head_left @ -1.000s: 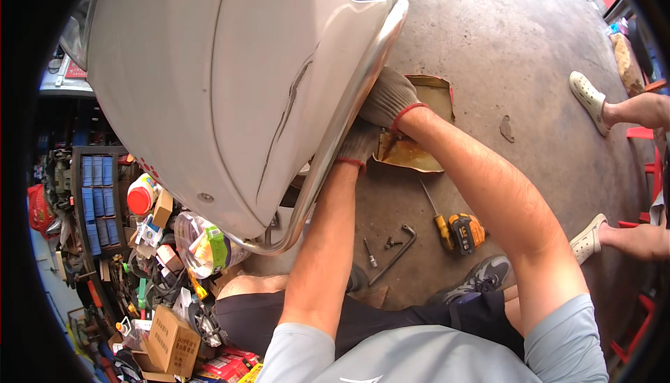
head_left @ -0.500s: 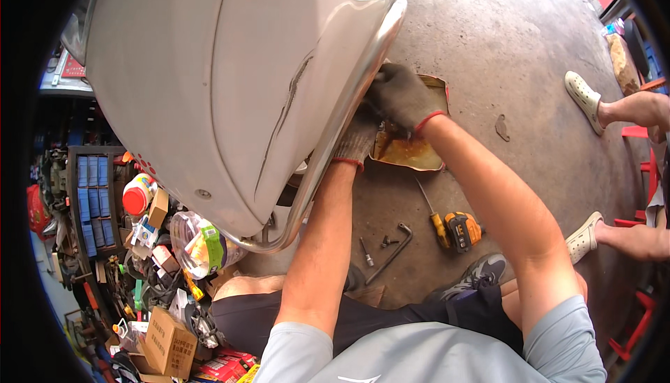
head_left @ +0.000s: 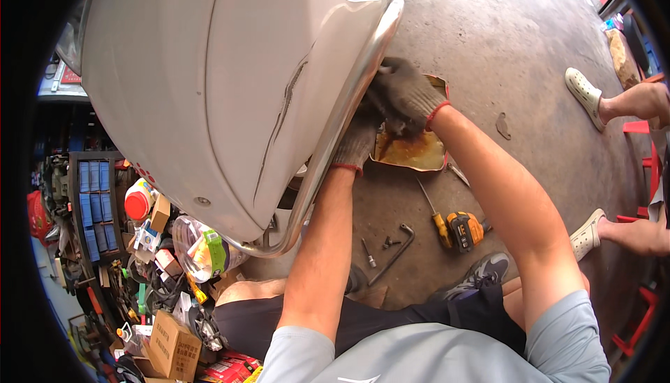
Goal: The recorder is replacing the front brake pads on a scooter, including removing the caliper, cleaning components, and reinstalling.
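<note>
Both my hands wear dark knit gloves with red cuffs and reach in under the chrome tube bar [head_left: 372,76] edging a pale vehicle body panel [head_left: 160,69]. My right hand [head_left: 408,95] is bent with its fingers curled in beside the bar; what it grips is hidden. My left hand [head_left: 357,140] is lower and closer to me, its fingers out of sight behind the bar and in shadow. Beneath the hands, a shallow cut-open metal tray [head_left: 429,161] on the floor holds brownish oily liquid. A long dark scratch runs down the panel.
On the concrete floor lie a screwdriver [head_left: 440,226], an orange and black power tool [head_left: 464,231], a bent-handle wrench [head_left: 392,254], a small socket piece [head_left: 369,252] and a flat metal piece [head_left: 502,126]. Boxes and jars [head_left: 199,247] crowd the left. Another person's clog [head_left: 583,93] is at right.
My right hand and forearm have shifted slightly to the right, showing more of the dark-stained liquid and a metal tool beside the tray. My left hand stays nearly in place.
</note>
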`<act>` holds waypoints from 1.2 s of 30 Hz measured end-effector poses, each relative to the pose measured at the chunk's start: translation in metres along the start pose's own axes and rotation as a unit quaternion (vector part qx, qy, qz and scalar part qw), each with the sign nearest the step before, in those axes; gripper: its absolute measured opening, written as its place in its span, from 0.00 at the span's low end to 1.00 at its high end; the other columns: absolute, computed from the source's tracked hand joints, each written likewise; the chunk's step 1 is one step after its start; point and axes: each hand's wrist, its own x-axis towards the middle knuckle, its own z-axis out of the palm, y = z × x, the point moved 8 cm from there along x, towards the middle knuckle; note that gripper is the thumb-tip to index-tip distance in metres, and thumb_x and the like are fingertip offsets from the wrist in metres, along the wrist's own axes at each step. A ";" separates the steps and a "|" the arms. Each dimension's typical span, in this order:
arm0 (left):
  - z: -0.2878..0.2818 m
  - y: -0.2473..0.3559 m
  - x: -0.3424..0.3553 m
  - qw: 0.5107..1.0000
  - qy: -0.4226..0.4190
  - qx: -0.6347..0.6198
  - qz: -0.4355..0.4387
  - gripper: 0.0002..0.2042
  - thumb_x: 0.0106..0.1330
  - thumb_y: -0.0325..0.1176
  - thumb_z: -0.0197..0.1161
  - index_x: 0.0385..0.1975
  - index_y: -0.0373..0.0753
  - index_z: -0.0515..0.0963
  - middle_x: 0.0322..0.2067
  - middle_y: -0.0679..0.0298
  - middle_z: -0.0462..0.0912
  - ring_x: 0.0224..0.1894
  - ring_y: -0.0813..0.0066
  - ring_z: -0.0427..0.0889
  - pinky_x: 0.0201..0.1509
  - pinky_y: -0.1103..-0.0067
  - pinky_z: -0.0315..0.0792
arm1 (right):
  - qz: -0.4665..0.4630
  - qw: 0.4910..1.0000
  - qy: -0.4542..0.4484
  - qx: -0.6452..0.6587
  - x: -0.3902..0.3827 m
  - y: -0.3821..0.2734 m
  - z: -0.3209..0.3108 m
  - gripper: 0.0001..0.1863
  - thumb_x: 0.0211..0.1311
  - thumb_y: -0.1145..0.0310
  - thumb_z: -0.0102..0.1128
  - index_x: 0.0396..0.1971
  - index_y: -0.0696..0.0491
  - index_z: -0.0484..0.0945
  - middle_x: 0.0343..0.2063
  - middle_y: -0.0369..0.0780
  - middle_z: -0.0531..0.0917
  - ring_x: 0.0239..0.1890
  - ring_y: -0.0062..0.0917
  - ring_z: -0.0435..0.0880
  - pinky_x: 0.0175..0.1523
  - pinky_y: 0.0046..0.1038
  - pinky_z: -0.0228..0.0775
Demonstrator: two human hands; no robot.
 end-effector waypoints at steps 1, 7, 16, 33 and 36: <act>0.005 -0.003 -0.001 0.992 -0.030 -0.104 -0.062 0.21 0.66 0.36 0.62 0.57 0.32 0.74 0.55 0.49 0.79 0.58 0.57 0.78 0.62 0.67 0.70 | 0.001 1.000 0.001 0.000 0.003 0.009 -0.008 0.20 0.67 0.59 0.55 0.48 0.59 0.81 0.30 0.47 0.87 0.29 0.31 0.87 0.40 0.30 0.77; -0.004 -0.025 -0.001 0.992 0.035 -0.115 -0.043 0.23 0.59 0.31 0.69 0.54 0.30 0.74 0.50 0.56 0.82 0.52 0.67 0.80 0.57 0.71 0.74 | -0.021 0.999 -0.040 0.005 -0.015 -0.011 0.012 0.22 0.64 0.58 0.60 0.51 0.57 0.81 0.35 0.47 0.88 0.35 0.30 0.89 0.45 0.29 0.78; -0.016 0.008 -0.012 0.959 -0.007 -0.256 -0.122 0.25 0.56 0.27 0.70 0.55 0.32 0.74 0.46 0.62 0.82 0.46 0.70 0.80 0.51 0.74 0.76 | -0.010 0.981 0.130 -0.147 0.004 0.004 -0.044 0.15 0.67 0.58 0.57 0.41 0.55 0.80 0.18 0.43 0.83 0.19 0.35 0.85 0.25 0.35 0.76; 0.002 -0.020 -0.012 0.921 -0.085 -0.352 -0.142 0.22 0.55 0.22 0.72 0.51 0.35 0.76 0.45 0.65 0.82 0.43 0.74 0.84 0.41 0.77 0.81 | -0.013 0.998 0.062 -0.018 0.039 0.010 -0.047 0.14 0.71 0.65 0.55 0.49 0.56 0.80 0.39 0.42 0.87 0.40 0.28 0.86 0.42 0.31 0.79; -0.005 -0.012 -0.013 0.906 -0.071 -0.396 -0.132 0.24 0.53 0.22 0.73 0.52 0.35 0.75 0.44 0.64 0.82 0.44 0.73 0.84 0.42 0.77 0.82 | 0.019 0.998 -0.025 0.059 0.033 0.020 -0.021 0.19 0.71 0.60 0.56 0.52 0.57 0.80 0.37 0.40 0.87 0.40 0.22 0.84 0.45 0.29 0.77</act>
